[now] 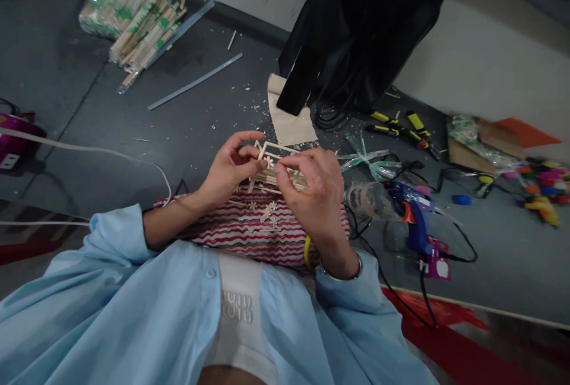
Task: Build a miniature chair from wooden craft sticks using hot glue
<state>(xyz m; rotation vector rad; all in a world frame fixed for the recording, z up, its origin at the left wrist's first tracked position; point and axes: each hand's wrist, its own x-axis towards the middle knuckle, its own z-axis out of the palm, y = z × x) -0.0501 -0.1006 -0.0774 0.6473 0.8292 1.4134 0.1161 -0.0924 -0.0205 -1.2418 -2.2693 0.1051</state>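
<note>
Pinching frame [278, 153]: left hand [227, 171] and right hand [314, 192] are both holding it, fingers [249, 166] closed on its sticks. Over-squeezing is risking cracked joints.

To your left the grey floor [111, 123] lies open beyond the white cable [89, 150]; the glue gun [416, 218] crowds your right hand [318, 195], and the black bag [356, 34] blocks ahead.

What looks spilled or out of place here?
Pale wood crumbs are strewn over the grey surface beyond the stick frame in the left hand and right hand; one loose stick lies apart from the chopstick packs.
</note>
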